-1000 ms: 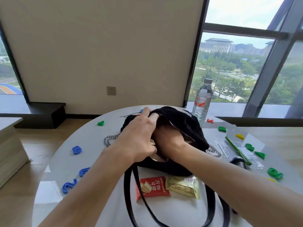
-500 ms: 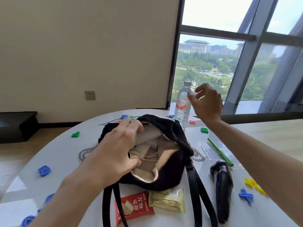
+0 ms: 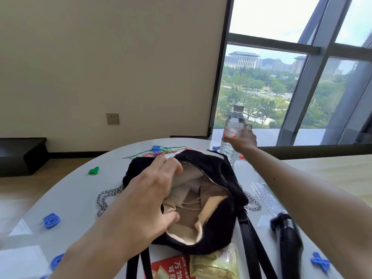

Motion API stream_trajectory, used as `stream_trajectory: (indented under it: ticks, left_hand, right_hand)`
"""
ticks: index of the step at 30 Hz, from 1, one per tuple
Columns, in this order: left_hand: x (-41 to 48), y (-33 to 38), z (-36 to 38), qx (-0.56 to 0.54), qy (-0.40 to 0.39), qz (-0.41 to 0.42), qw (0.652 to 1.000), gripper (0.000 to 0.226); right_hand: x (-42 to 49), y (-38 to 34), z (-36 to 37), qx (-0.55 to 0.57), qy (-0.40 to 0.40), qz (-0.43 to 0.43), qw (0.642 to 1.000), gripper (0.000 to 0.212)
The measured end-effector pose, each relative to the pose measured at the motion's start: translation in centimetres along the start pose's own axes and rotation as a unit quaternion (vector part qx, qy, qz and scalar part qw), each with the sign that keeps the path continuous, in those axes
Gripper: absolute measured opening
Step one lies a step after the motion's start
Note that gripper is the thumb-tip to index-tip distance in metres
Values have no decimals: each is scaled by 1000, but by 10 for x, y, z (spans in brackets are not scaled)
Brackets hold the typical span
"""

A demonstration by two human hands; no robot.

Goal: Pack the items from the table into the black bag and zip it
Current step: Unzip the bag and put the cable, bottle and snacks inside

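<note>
We see the white bench [image 3: 76,190] carrying everything. At its middle sits the black bag [image 3: 221,174], unzipped, its pale lining showing. Our left hand [image 3: 149,200] grips the bag's left rim — fingers over the edge, thumb inside — holding the mouth wide. Our right hand [image 3: 242,138] is at the far edge, fingers curled round the upright water bottle [image 3: 234,121]. Just in front of the bag lie a red packet [image 3: 171,267] and a pale green packet [image 3: 215,265], side by side.
</note>
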State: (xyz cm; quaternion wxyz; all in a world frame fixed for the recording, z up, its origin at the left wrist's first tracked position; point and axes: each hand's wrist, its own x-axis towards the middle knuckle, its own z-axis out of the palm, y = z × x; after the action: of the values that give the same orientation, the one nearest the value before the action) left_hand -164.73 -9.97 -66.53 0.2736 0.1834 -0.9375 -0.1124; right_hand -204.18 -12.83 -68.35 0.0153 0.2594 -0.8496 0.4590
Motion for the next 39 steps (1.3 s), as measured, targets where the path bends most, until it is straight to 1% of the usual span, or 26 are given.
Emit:
stream_trajectory:
  ticks: [3,6,8,11,14,17,20,22,24,27,30,32,34,36,39]
  left_hand:
    - [-1,1,-1,-3,0,1,1000,57]
    - [-3,3,-3,-14,2,-7,1000,49]
    - [-2,3,-4,-20,2,-14,1000,45]
    - [0,4,-6,-30,1,-29,999,42]
    - [1,4,-7,-36,1,-37,999,46]
    - [3,4,-7,-34,3,-46,998,48]
    - [3,5,-7,-32,6,-56,998,55]
    - [5,7,-6,-31,6,-64,997,61]
    - [6,10,-5,-39,4,-67,997,67]
    - [9,14,-4,-58,-1,-65,996,73]
    - [8,15,-7,-67,1,-78,995,79]
    - [7,15,-10,-74,3,-76,994,80]
    - [7,15,-12,-85,6,-73,994,81]
    - [6,14,-15,-82,14,-77,994,82]
    - [6,13,-16,-56,11,-72,996,82]
  right_hand:
    - [4,3,7,27,17,15,999,79]
    - [0,4,2,36,31,10,999,78]
    - [-7,2,-10,59,37,-14,998,74]
    - [-24,-10,-43,134,51,-69,987,69]
    - [-51,-32,-88,247,47,-98,963,63]
    - [-92,-52,-130,362,12,-131,923,59]
    - [-149,-66,-160,421,-37,-183,888,57]
    - [-188,-67,-165,432,-77,-208,874,59]
    - [-224,-64,-160,411,-101,-233,876,62]
    - [-264,-60,-134,343,-113,-278,890,64]
    - [-277,-51,-101,327,-133,-285,891,59]
    - [-274,-47,-84,291,-138,-300,898,59]
    - [-265,-43,-74,203,-129,-356,903,61]
    - [-254,-39,-67,84,-121,-422,895,67]
    - [-242,-37,-62,-117,-107,-498,853,71]
